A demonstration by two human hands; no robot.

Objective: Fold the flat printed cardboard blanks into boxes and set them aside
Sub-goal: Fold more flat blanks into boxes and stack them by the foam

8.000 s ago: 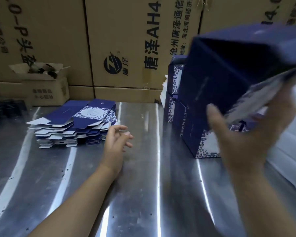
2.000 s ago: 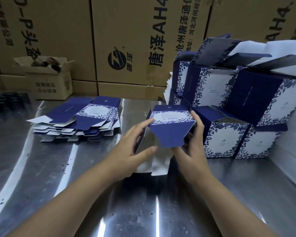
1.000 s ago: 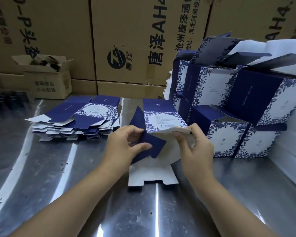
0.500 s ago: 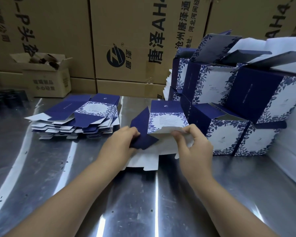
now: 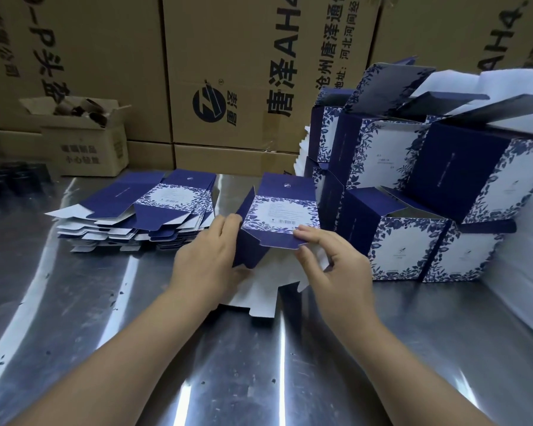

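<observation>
Item: half-folded blank (image 5: 279, 210), sitting mid-desk (image 5: 74, 302) between the flat stack (image 5: 136, 216) and the finished boxes (image 5: 413, 241). My left hand (image 5: 210, 256) grip is clasping its navy side flap; my right hand (image 5: 336, 265) is pinching its front flap.

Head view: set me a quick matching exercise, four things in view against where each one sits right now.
Things
1. stack of flat blanks
2. half-folded blank
3. folded boxes
4. small open carton

Places
A. piled at the right side of the table, top flaps up
B. centre, held by the left hand and the right hand
C. back left, in front of the big cartons
D. lying flat on the table, left of the hands

Pairs: 1-D, 2-B, 3-A, 4-C
</observation>
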